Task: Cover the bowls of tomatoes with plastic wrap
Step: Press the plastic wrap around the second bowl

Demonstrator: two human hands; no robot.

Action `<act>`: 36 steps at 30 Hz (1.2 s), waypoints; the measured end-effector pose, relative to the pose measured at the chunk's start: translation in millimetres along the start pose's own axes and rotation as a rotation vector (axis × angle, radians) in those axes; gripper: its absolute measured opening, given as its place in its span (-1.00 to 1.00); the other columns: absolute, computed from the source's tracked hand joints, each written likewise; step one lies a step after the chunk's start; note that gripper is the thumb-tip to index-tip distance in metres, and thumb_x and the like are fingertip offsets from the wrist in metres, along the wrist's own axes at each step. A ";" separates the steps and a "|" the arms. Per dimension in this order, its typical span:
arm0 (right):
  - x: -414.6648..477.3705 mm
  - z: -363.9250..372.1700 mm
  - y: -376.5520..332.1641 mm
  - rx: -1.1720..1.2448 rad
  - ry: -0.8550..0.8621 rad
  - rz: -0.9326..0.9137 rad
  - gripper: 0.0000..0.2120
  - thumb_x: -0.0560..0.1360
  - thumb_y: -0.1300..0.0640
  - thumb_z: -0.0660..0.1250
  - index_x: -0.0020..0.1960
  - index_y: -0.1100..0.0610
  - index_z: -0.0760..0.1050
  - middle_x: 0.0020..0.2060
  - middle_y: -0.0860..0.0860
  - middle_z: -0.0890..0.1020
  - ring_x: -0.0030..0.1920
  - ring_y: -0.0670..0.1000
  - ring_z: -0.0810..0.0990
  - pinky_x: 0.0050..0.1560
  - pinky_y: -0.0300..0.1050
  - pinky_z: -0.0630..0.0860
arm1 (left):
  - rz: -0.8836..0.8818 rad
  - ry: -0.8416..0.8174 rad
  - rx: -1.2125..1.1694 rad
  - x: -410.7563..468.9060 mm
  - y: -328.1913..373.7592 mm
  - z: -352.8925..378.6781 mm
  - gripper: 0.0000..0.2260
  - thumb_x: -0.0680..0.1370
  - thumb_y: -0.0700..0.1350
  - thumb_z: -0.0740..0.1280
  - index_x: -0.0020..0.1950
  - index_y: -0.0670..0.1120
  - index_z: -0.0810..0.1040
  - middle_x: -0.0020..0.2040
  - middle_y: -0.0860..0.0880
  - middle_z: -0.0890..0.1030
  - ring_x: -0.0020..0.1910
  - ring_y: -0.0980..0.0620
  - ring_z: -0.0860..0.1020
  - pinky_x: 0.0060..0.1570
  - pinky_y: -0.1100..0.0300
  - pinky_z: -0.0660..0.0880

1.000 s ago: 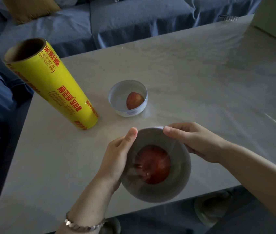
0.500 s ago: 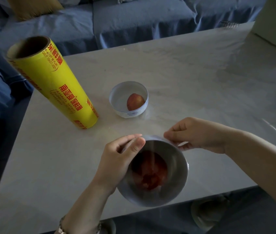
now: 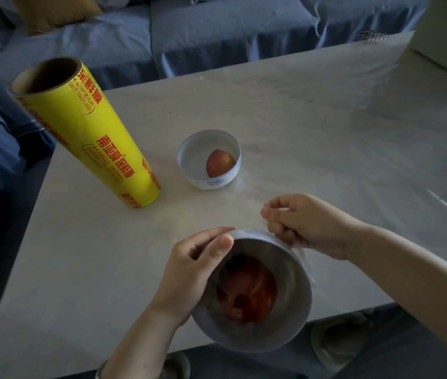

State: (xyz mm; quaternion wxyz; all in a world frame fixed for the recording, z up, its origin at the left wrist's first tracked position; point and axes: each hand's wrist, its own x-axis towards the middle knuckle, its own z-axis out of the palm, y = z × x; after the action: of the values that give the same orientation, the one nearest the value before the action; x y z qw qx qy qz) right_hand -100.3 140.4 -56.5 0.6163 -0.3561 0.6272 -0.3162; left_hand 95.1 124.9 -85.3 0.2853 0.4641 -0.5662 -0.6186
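A metal bowl (image 3: 285, 324) with a red tomato (image 3: 247, 292) inside sits at the table's near edge, tilted toward me, with clear plastic wrap stretched over it. My left hand (image 3: 189, 272) grips its left rim, thumb on top. My right hand (image 3: 307, 225) pinches the wrap at the bowl's far right rim. A white bowl (image 3: 195, 165) holding one tomato (image 3: 219, 166) stands uncovered further back. The yellow roll of plastic wrap (image 3: 93, 132) stands upright at the left.
The pale table (image 3: 326, 132) runs back to a blue sofa (image 3: 216, 31). A pale box (image 3: 446, 31) stands at the far right corner. Slippers lie on the floor below the near edge (image 3: 337, 340).
The metal bowl has tipped further toward me. My right hand has lifted off the rim and closed on the wrap at the far right side. My left thumb has slid onto the rim.
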 end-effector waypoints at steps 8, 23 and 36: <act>-1.0 -5.7 5.6 -0.113 -0.131 0.009 -0.36 -0.01 -0.22 0.44 -0.12 0.24 0.64 -0.40 0.08 0.52 -0.34 0.04 0.40 -0.19 -0.14 0.41 | 0.010 -0.011 -0.020 -4.2 1.3 -2.7 -0.67 0.23 0.23 0.37 -0.12 0.11 0.70 -0.06 0.04 0.71 -0.01 0.09 0.64 -0.07 0.30 0.53; 1.8 20.0 19.3 0.091 0.148 0.080 -0.79 0.34 0.09 0.47 -0.31 0.22 0.56 -0.44 0.10 0.54 -0.39 0.02 0.48 -0.29 -0.12 0.43 | 0.134 -0.033 -0.024 -9.2 4.2 -2.0 -0.51 0.16 0.45 0.38 -0.07 0.19 0.68 -0.01 0.09 0.70 0.05 0.11 0.63 -0.05 0.36 0.50; -38.6 -1.3 4.0 -0.055 0.286 -0.512 -0.91 0.45 0.14 0.36 -0.14 -0.01 0.63 -0.20 -0.15 0.70 -0.16 -0.22 0.64 -0.05 -0.33 0.54 | 0.133 0.038 -0.047 -6.3 2.4 -8.9 -0.62 0.20 0.35 0.41 -0.11 0.18 0.69 -0.09 0.08 0.71 -0.04 0.12 0.64 -0.13 0.37 0.50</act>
State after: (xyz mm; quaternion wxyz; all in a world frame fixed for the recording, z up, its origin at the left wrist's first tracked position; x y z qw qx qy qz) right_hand -102.3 174.8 -38.7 0.4117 -0.4712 0.6060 -0.4912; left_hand 105.3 126.1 -80.7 0.3475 0.4302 -0.5756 -0.6024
